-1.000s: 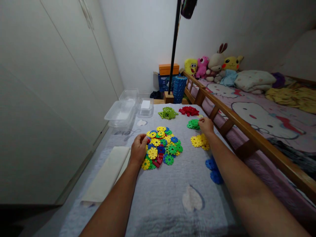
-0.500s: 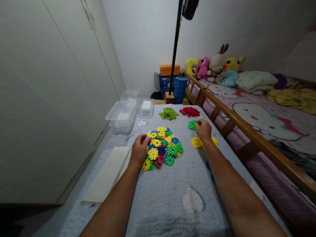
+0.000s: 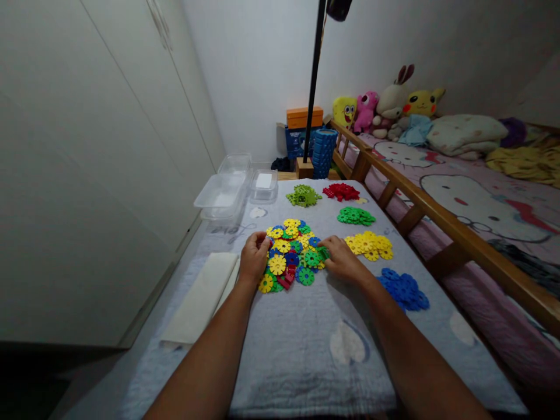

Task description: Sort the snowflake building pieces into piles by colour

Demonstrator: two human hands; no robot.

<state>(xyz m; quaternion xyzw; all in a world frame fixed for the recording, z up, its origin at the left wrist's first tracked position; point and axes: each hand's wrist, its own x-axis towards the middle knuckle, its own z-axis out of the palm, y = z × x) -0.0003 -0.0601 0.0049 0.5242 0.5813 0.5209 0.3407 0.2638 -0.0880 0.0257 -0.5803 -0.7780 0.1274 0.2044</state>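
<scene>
A mixed pile of yellow, green, blue and red plastic flower discs point(image 3: 291, 256) lies on a grey blanket point(image 3: 306, 350). My left hand point(image 3: 255, 258) rests at the pile's left edge with its fingers curled; what they hold is hidden. At the pile's right edge my right hand point(image 3: 344, 262) pinches a green disc point(image 3: 322, 252). Sorted heaps lie around them: lime green discs point(image 3: 303, 195), red pieces point(image 3: 342, 191), dark green discs point(image 3: 355, 216), yellow discs point(image 3: 370, 245) and blue discs point(image 3: 405, 289).
Clear plastic containers point(image 3: 223, 198) stand at the blanket's far left and a folded white cloth point(image 3: 203, 297) lies beside it. A wooden bed rail point(image 3: 437, 224) runs along the right, with plush toys point(image 3: 385, 108) on the bed. A black pole point(image 3: 312, 87) rises behind, white cupboard doors point(image 3: 87, 163) on the left.
My right hand has moved from the dark green heap at the far right back to the right edge of the mixed pile. The left hand stays at the pile's left edge.
</scene>
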